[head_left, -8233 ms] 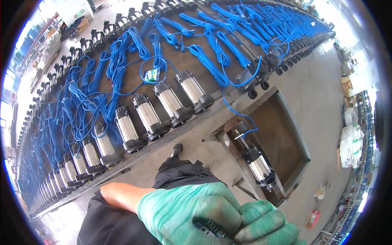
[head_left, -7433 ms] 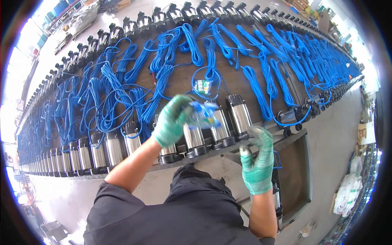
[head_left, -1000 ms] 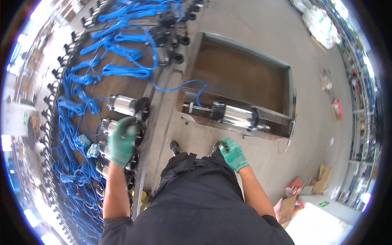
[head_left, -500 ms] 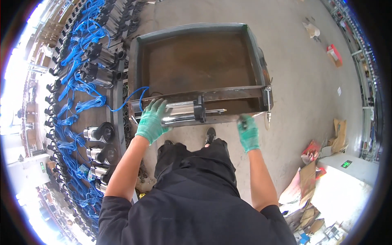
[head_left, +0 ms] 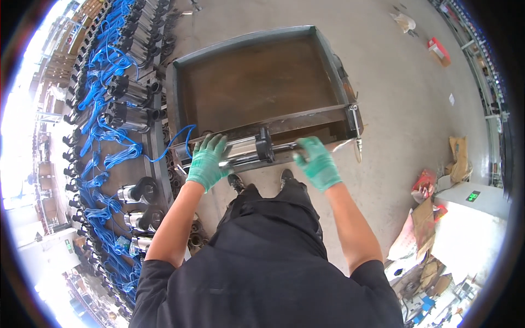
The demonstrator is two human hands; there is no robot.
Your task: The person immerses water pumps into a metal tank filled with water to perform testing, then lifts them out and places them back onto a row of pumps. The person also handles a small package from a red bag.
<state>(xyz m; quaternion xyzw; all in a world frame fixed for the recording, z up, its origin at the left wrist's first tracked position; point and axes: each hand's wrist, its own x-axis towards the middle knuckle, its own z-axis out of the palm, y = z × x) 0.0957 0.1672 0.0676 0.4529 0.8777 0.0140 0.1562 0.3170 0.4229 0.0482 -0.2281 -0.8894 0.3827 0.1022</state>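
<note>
Glossy steel pump body point(head_left: 249, 150); matt, rusty metal tank point(head_left: 257, 82) (gloves point(head_left: 206, 162) look rubber-coated)

Two gloved hands: left hand point(head_left: 206, 162), right hand point(head_left: 317, 163), both in green gloves. One steel pump cylinder point(head_left: 252, 151) under them. One rusty metal tray point(head_left: 257, 82). Two shoes visible. One pump rack point(head_left: 123, 136) at left; pumps and blue cables too many, partly hidden, uncountable.
</note>
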